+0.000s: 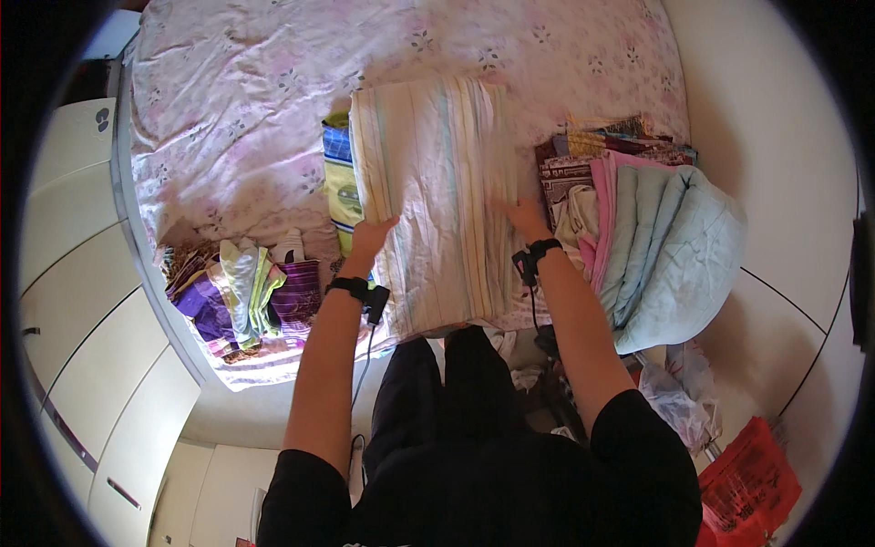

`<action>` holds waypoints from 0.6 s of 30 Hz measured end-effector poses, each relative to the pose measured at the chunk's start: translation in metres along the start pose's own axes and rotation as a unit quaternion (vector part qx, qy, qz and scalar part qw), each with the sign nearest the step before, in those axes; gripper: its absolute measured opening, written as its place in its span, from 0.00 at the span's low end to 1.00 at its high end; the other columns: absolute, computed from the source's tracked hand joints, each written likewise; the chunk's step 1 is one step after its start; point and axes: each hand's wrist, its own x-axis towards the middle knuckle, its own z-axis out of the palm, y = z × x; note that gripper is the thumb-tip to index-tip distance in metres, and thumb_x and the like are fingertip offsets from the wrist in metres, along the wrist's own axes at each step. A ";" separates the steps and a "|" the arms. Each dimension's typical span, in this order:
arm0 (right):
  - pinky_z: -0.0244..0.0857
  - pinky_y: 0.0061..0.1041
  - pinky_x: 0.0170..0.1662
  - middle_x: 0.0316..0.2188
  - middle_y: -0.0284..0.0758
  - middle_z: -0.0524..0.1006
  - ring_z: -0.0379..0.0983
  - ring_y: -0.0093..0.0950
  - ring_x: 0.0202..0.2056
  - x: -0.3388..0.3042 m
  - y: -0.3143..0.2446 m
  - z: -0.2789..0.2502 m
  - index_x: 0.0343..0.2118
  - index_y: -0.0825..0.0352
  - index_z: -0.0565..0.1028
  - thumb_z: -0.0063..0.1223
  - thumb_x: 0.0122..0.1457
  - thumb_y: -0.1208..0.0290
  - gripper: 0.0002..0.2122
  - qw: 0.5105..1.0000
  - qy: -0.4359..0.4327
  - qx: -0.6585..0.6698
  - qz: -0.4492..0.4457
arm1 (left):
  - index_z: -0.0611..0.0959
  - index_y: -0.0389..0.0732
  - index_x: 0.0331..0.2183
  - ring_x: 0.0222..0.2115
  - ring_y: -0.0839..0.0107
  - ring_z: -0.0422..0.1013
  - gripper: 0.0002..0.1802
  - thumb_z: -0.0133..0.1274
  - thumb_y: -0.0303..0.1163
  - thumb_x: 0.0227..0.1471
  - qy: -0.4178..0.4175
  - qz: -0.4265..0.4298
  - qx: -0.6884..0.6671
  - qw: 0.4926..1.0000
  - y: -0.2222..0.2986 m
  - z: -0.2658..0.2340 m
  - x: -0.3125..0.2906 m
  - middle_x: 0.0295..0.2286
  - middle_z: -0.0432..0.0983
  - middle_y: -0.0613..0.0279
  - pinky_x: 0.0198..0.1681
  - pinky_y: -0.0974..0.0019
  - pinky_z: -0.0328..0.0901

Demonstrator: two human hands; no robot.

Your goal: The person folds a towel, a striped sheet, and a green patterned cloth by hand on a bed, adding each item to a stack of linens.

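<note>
A thick folded quilt with pale yellow, white and grey-blue stripes lies in front of me at the bed's near edge. My left hand grips its left side, thumb over the top and the other fingers mostly hidden. On the opposite side my right hand holds the edge, thumb toward the stripes; its fingers are slightly blurred. From beneath the quilt's left side, a blue and yellow-green patterned cloth sticks out. Both wrists wear black bands with cables.
The bed has a pink floral sheet. Folded purple and green textiles lie at left. At right sit a puffy pale green quilt and dark red patterned cloths. White cabinets stand left; a red bag hangs lower right.
</note>
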 end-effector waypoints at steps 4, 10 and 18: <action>0.62 0.23 0.34 0.31 0.34 0.74 0.69 0.23 0.31 0.011 0.038 -0.004 0.34 0.71 0.74 0.58 0.45 0.61 0.18 0.996 0.007 0.086 -0.011 | 0.65 0.30 0.46 0.47 0.52 0.55 0.40 0.58 0.46 0.35 0.152 0.043 0.180 0.971 0.020 0.033 -0.027 0.46 0.57 0.44 0.47 0.58 0.56; 0.62 0.23 0.30 0.28 0.34 0.74 0.68 0.23 0.28 0.001 0.038 0.011 0.33 0.72 0.73 0.54 0.48 0.69 0.12 0.998 0.062 -0.002 -0.024 | 0.74 0.32 0.39 0.54 0.46 0.39 0.25 0.51 0.40 0.41 0.196 0.164 0.284 0.924 0.027 0.056 -0.066 0.54 0.38 0.51 0.52 0.48 0.46; 0.62 0.24 0.33 0.31 0.35 0.73 0.68 0.24 0.30 0.019 0.078 0.000 0.36 0.70 0.72 0.56 0.48 0.67 0.15 0.984 0.134 0.102 -0.065 | 0.67 0.42 0.45 0.43 0.49 0.60 0.38 0.57 0.49 0.32 0.213 0.039 0.072 0.974 0.025 0.044 -0.040 0.50 0.50 0.49 0.44 0.51 0.57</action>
